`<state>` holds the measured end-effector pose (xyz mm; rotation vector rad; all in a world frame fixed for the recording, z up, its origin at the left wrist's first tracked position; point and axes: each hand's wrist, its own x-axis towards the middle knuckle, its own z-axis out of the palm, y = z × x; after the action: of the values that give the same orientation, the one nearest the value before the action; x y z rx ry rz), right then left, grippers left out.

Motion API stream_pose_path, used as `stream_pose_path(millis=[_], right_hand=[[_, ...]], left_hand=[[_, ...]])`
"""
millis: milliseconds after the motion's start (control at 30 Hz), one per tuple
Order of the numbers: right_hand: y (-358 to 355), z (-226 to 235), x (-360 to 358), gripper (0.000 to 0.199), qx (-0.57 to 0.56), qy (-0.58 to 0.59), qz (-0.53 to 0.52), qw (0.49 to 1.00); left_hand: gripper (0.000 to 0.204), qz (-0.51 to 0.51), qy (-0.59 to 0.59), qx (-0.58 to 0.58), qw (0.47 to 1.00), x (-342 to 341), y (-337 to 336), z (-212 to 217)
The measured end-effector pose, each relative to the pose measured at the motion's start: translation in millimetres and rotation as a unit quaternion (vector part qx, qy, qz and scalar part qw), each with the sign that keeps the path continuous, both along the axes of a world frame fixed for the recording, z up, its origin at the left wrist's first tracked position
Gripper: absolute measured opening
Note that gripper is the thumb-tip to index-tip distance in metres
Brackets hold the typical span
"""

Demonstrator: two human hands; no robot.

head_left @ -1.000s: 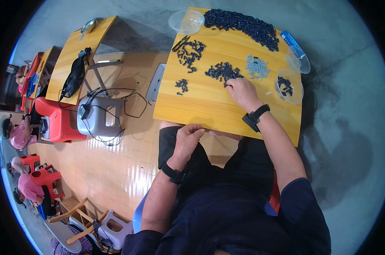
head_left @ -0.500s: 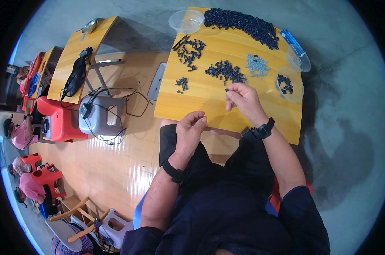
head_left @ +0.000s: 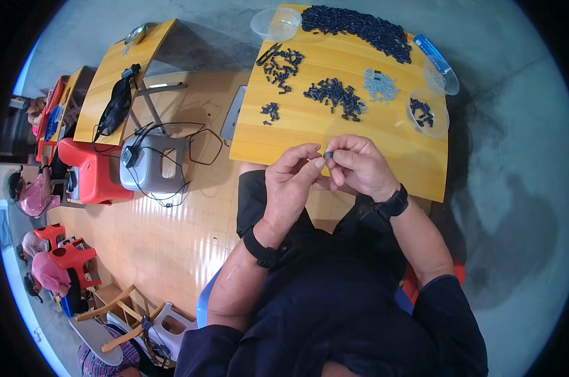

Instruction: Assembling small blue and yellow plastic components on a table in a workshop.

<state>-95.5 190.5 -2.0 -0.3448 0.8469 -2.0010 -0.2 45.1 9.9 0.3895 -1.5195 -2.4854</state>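
My left hand (head_left: 292,179) and my right hand (head_left: 363,168) meet at the near edge of the yellow wooden table (head_left: 265,144). A small dark cylindrical piece (head_left: 329,154) is pinched between the thumb and finger of my right hand. The left thumb and forefinger are pressed together right beside it; what they hold, if anything, is too small to make out. Beyond my hands lies a pile of small black pieces (head_left: 336,97), with a pile of small grey pieces (head_left: 385,88) to its right. A small cluster of black pieces (head_left: 270,112) is at the left.
A big heap of black pieces (head_left: 353,28) covers the far edge. Tweezers (head_left: 267,55) lie by another black pile (head_left: 283,70). Clear tubs (head_left: 276,25) stand at the corners; one tub (head_left: 436,129) holds black pieces. A blue box (head_left: 430,51) is at right. Stools (head_left: 152,164) stand left.
My right hand has come down and left with the dark piece, and my left hand has moved up and right. Their fingertips now meet.
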Motion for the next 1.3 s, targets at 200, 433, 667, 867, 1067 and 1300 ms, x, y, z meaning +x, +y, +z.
stream_pose_path(millis=[200, 433, 667, 867, 1067, 1300], right_hand=[[0, 14, 12, 0.014, 0.054, 0.006, -0.010, 0.998], [4, 14, 10, 0.016, 0.202, 0.004, 0.044, 0.978], [14, -12, 17, 0.020, 0.207, -0.013, 0.039, 0.977], [22, -28, -7, 0.017, 0.338, 0.100, -0.052, 0.934], [54, -70, -92, 0.010, 0.514, 0.384, -0.221, 0.734], [48, -68, -116, 0.010, 0.513, 0.539, -0.198, 0.638]], left_hand=[[0.020, -0.013, 0.042, -0.078, 0.996, 6, -1, -2], [0.014, -0.069, -0.021, -0.302, 0.950, 8, -6, 10], [0.011, -0.145, -0.144, -0.267, 0.942, 3, -3, 1], [0.012, -0.182, -0.194, -0.262, 0.928, 4, -10, -34], [0.013, -0.180, -0.225, -0.185, 0.939, 6, -12, -34], [0.015, -0.162, -0.225, -0.102, 0.955, 6, -10, -34]])
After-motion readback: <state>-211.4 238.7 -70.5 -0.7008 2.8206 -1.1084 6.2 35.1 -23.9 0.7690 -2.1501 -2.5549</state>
